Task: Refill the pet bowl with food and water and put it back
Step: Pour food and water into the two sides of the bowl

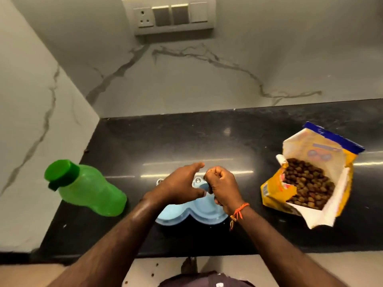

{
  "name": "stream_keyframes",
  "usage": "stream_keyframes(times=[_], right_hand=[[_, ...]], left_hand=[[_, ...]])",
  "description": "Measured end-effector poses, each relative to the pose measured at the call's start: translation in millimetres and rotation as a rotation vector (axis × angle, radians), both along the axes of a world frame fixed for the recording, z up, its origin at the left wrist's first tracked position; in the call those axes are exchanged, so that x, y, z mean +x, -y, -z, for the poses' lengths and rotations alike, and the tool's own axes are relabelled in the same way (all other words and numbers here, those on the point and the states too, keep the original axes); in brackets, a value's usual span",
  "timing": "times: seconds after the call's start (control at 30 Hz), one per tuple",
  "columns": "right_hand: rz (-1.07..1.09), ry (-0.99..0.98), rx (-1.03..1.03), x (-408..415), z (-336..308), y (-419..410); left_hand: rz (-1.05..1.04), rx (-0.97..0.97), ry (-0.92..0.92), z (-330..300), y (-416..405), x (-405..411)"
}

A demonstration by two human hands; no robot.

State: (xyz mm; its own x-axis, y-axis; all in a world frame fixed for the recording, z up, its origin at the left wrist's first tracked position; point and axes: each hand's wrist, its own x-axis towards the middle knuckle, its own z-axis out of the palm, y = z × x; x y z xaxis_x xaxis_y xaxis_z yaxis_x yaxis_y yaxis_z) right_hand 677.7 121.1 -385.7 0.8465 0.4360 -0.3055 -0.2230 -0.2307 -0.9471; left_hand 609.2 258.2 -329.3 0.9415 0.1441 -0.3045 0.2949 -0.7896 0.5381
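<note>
The pet bowl [204,212], a pale blue plastic double dish with a scalloped rim, sits on the black counter [186,141] close to its front edge, roughly midway along the visible stretch, and both hands hang over it so that most of its two wells is hidden. The right hand [222,186] is curled into a loose fist above the right well, and a few brown bits at the fingertips suggest it pinches a small clutch of kibble; how much it holds cannot be told. The left hand [182,183] is spread, fingers fanned and thumb apart, hovering over the left well without clearly touching it. The bowl looks light, stiff and smooth, so it would likely skate on the polished stone if nudged; the broad outer rim on either side seems the sensible place to grip, with both hands once water is in, since a shallow dish slops easily. The open food bag [306,179] lies toward the right end of the counter, its torn mouth gaping and kibble showing; it is soft and floppy and would spill if lifted by one flap, so the sides below the opening are the better hold. The green bottle [87,189], capped, stands near the left end beside the wall; it looks rigid, best taken round its narrower part.
</note>
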Motion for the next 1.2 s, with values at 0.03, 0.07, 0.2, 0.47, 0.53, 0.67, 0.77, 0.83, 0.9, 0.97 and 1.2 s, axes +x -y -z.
stream_keyframes(times=[0.03, 0.07, 0.2, 0.47, 0.53, 0.67, 0.77, 0.83, 0.9, 0.97, 1.2], right_hand=[[-0.006, 0.069, -0.003, -4.8, 7.6, -2.7], [-0.006, 0.147, -0.001, -8.2, 13.5, -3.9], [-0.065, 0.43, -0.039, -23.0, 33.3, -4.3], [-0.128, 0.572, -0.021, -33.7, 40.2, 5.6], [-0.112, 0.571, -0.024, -34.7, 37.4, 8.7], [-0.094, 0.503, -0.03, -40.5, 33.6, 10.9], [-0.079, 0.438, 0.0, -45.6, 27.8, 11.9], [-0.011, 0.377, 0.032, -44.2, 18.2, 12.2], [0.098, 0.39, 0.057, -35.1, 1.0, 13.4], [0.221, 0.48, 0.074, -15.8, -22.5, 21.0], [0.533, 0.841, -0.338, 88.1, -65.3, 101.2]], left_hand=[[-0.022, 0.002, -0.019, 4.3, -1.7, -8.5], [-0.037, 0.004, -0.032, 8.5, -2.0, -14.7], [-0.072, -0.027, -0.037, 25.0, 5.7, -35.8], [-0.168, -0.077, 0.072, 36.3, 24.9, -42.5], [-0.166, -0.069, 0.077, 36.3, 26.3, -41.6], [-0.153, -0.071, 0.065, 36.0, 24.8, -40.5], [-0.15, -0.068, 0.058, 37.1, 24.4, -38.1], [-0.162, -0.06, 0.067, 38.7, 24.2, -35.0], [-0.172, -0.043, 0.069, 40.1, 23.4, -30.4], [-0.165, -0.036, 0.069, 38.7, 23.6, -23.1], [-0.031, -0.05, 0.157, 21.6, 43.5, 17.5]])
